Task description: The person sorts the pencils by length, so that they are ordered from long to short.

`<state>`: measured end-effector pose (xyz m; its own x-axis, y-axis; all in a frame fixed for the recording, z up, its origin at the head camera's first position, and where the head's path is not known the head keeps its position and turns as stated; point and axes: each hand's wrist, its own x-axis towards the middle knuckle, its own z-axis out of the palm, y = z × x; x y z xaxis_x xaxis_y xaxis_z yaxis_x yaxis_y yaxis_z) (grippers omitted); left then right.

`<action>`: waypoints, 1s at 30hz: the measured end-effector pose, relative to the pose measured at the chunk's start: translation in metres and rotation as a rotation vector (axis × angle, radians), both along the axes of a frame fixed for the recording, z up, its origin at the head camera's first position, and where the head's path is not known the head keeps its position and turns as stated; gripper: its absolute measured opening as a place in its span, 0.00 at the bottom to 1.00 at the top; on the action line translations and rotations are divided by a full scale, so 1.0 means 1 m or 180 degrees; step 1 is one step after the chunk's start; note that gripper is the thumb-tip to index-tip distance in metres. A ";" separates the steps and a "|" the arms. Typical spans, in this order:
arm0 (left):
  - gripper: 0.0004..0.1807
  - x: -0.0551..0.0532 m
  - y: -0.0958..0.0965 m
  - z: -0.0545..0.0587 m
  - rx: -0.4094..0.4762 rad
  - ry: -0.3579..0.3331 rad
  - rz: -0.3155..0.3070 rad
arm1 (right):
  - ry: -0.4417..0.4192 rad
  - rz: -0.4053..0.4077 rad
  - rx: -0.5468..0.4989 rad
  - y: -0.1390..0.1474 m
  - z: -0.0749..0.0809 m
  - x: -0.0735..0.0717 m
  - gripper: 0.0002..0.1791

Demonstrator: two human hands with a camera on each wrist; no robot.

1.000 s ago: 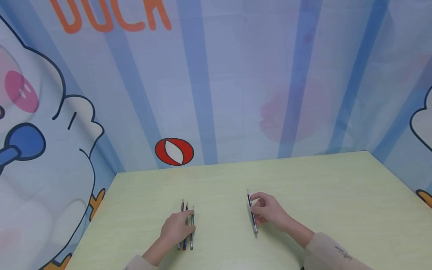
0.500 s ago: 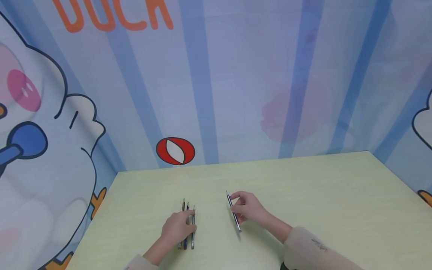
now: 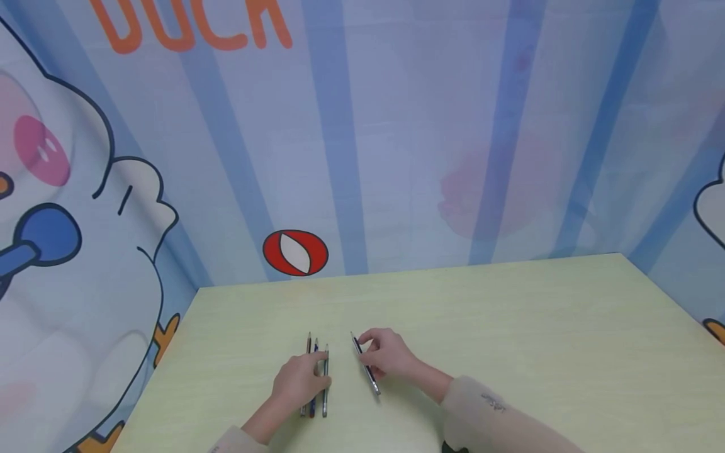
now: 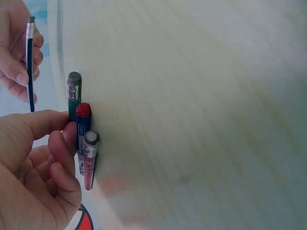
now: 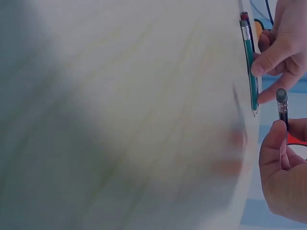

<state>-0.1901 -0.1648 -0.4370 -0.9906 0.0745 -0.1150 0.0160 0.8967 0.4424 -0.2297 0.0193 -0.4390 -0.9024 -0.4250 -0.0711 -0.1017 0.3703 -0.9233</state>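
Note:
My left hand [image 3: 297, 380] rests over three pencils lying side by side on the table. Its thumb and index finger touch the green pencil [image 5: 250, 62], while the other fingers curl in by the rest of the group. Besides the green one, the left wrist view shows a dark blue pencil with a red end [image 4: 83, 125] and a reddish pencil with a grey eraser [image 4: 89, 163]. To the right, my right hand [image 3: 391, 353] pinches a dark pencil [image 3: 369, 372] between thumb and fingers. This pencil slants, apart from the group, its eraser end toward me.
The pale yellow table [image 3: 510, 327] stretches away on both sides of the hands. Behind it hangs a blue striped cloth backdrop [image 3: 391, 126] with cartoon prints and orange letters.
My right hand has carried its dark pencil leftward, close to the three pencils, and the pencil slants more. The left hand has stayed in place.

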 end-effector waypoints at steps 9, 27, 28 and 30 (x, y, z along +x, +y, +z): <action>0.26 -0.001 0.000 -0.001 0.0011 -0.0014 0.0017 | 0.0131 0.0142 0.0552 -0.022 -0.006 0.001 0.13; 0.27 -0.001 0.001 0.002 -0.0022 -0.0068 0.0047 | 0.0127 0.0031 0.0998 -0.033 -0.004 0.008 0.17; 0.27 -0.001 0.001 0.002 -0.0021 -0.0075 0.0051 | 0.0082 0.0032 0.0971 -0.033 -0.004 0.008 0.17; 0.27 -0.001 0.001 0.002 -0.0025 -0.0081 0.0053 | -0.0005 0.0032 0.0904 -0.033 -0.004 0.009 0.18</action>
<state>-0.1915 -0.1635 -0.4353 -0.9884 0.0570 -0.1408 -0.0101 0.9002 0.4353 -0.2202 -0.0140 -0.4427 -0.8980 -0.3968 -0.1901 -0.1053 0.6133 -0.7828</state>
